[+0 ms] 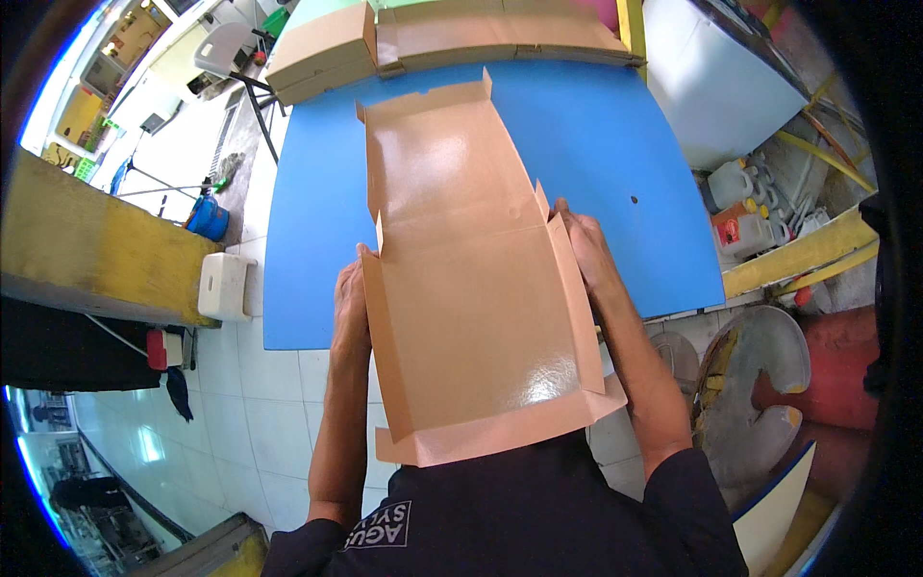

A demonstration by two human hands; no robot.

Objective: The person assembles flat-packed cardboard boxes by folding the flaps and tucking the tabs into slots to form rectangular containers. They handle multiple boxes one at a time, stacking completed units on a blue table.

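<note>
An unfolded brown cardboard box (471,327) with a glossy inner face lies between my hands, its lid half stretching away over the blue table (615,144). Its side flaps stand partly raised, and its near edge reaches back to my dark shirt. My left hand (352,298) grips the left side wall close to the middle crease; the fingers are mostly hidden behind the card. On the opposite side, my right hand (584,245) holds the right wall near the same crease, thumb up by a small corner tab.
Stacked flat cardboard boxes (322,53) line the table's far edge. At right are a white chest (716,82), plastic jugs (755,216) and a red gas cylinder (836,370). To the left stand a white stool (225,287), a yellow-brown ledge (96,240) and a blue bucket (208,218).
</note>
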